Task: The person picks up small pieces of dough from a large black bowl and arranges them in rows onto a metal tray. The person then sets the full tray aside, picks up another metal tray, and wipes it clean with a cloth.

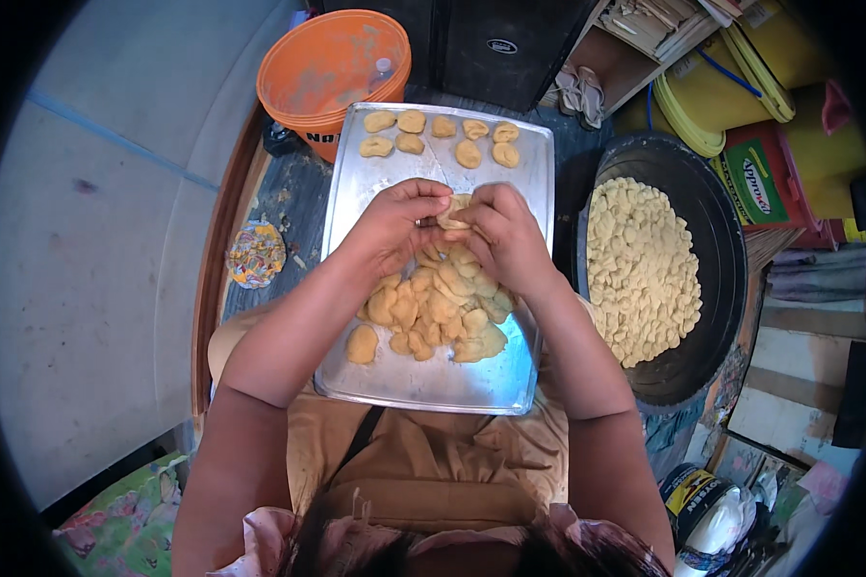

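Between the fingertips of my left hand [401,223] and my right hand [506,236] is a piece of yellowish dough [457,210], pinched from both sides. Both hands are over the middle of a silver metal tray [356,207]. Just below them a heap of flattened dough pieces [423,306] covers the tray's near half, with one dough piece [362,344] apart at its left. Along the far end several shaped dough pieces [443,126] lie in two rows. My fingers hide part of the held piece.
At the right stands a big black tub [726,288] full of small dough pieces [640,269]. An orange bucket [303,72] is behind the tray's far left corner. A colourful round pad [257,255] lies on the floor at left. Yellow buckets [702,101] and a shelf [601,62] stand at the far right.
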### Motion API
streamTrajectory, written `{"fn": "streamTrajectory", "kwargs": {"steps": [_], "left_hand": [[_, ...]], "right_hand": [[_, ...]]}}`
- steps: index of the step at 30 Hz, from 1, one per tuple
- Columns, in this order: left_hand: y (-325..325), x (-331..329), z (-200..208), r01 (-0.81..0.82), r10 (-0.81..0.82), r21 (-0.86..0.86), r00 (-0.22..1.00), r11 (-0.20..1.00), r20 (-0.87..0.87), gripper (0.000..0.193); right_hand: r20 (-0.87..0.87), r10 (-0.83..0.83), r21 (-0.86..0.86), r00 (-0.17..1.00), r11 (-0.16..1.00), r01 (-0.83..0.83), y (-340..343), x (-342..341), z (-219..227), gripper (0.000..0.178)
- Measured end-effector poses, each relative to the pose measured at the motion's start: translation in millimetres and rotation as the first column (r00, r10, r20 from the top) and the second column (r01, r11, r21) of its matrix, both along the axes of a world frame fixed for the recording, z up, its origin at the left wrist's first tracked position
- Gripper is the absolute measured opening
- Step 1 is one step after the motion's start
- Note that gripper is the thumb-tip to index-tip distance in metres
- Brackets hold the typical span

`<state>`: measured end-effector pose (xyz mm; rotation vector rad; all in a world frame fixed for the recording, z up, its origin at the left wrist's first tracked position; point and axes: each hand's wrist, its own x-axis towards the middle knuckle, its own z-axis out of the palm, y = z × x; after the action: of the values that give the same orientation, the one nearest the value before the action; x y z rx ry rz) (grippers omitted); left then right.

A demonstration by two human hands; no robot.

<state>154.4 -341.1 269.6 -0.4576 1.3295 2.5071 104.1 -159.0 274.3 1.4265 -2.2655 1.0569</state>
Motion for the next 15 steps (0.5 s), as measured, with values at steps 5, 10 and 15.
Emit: {"fn": "streamTrajectory", "kwargs": {"steps": [5, 10, 15], "left_hand": [[2, 0, 3, -0.047, 0.058, 0.089, 0.991, 0.995, -0.120, 0.020], [-11, -24, -6, -0.169, 0.022, -0.448, 0.949, 0.878, -0.316, 0.023], [-31, -74, -24, -0.237, 0.045, -0.561, 0.942, 0.793, -0.333, 0.019]], "right_hand": [[0.439, 0.037, -0.172, 0.898, 0.984, 0.044, -21, -13, -5, 0.021], [0.722, -0.098, -0.057, 0.685, 0.978, 0.200, -40, -44, -12, 0.030], [0.737, -0.064, -0.140, 0.673, 0.960, 0.244, -62, -77, -45, 0.025]]}}
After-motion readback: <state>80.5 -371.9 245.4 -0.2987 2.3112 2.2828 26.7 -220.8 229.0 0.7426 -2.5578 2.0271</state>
